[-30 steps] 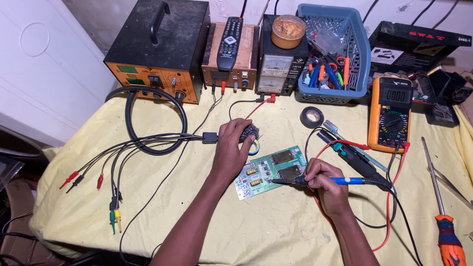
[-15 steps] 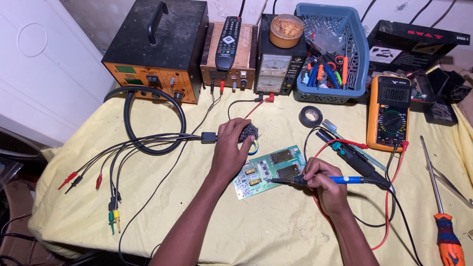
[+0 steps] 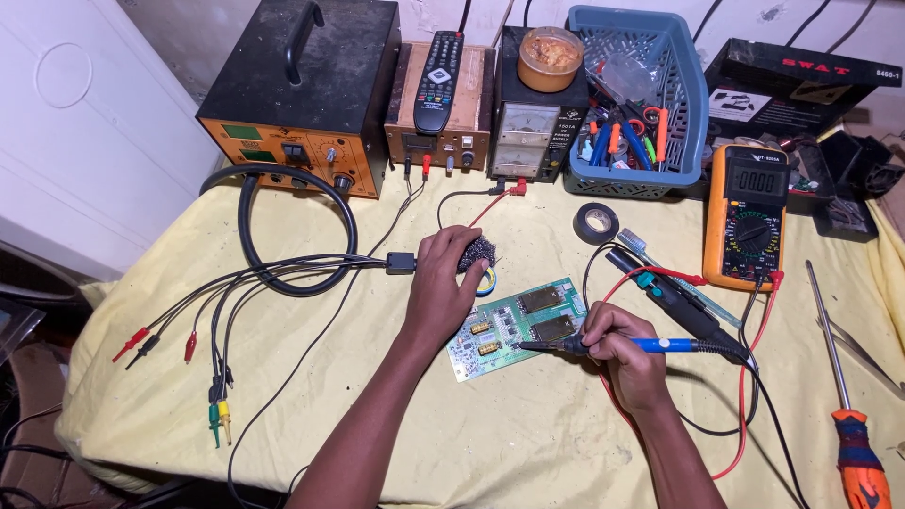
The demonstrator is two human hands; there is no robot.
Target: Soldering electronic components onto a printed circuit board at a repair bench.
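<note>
Left hand (image 3: 441, 287): fingers spread flat, pressing the green circuit board (image 3: 517, 322) onto the worktop (image 3: 490, 434).
Right hand (image 3: 624, 351): fingers clamped on a blue-handled soldering iron (image 3: 617, 346), tip touching the board.

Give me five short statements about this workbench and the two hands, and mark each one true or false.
1. The right hand holds a blue-handled soldering iron with its tip at the green circuit board. True.
2. The left hand rests on the orange multimeter. False: it lies by the circuit board's upper left edge, against a grey wire-wool pad; the multimeter sits untouched to the right.
3. A black remote control lies on top of the wooden box at the back. True.
4. The blue basket is empty. False: it holds several tools.
5. An orange-handled screwdriver lies on the yellow cloth at the far right. True.
</note>
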